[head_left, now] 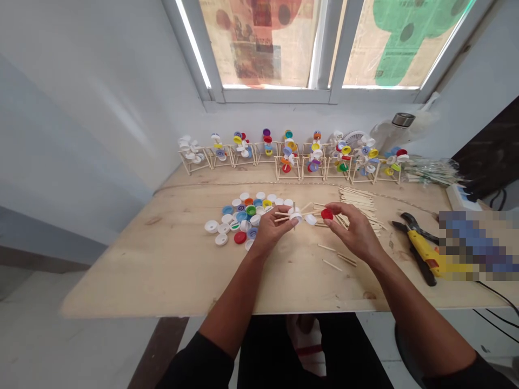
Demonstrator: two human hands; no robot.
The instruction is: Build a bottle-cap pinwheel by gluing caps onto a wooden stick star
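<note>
My left hand (272,229) is closed on a small wheel of wooden sticks and white bottle caps (295,215), whose sticks point out several ways. Between the thumb and fingers of my right hand (352,229) is a red bottle cap (326,214). A white cap (310,220) shows between the hands, seemingly at the end of one stick of the wheel. Left of my left hand lies a spread of loose bottle caps (242,216), mostly white, some blue, green, yellow, orange and red. Loose wooden sticks (357,202) lie in a pile behind my right hand.
Stick frames bearing cap wheels (287,156) stand along the back under the window. A yellow glue gun (424,251) and black-handled pliers (413,224) lie at right, near a power strip (462,197). A few sticks (332,265) lie in front. A bottle (401,121) stands back right.
</note>
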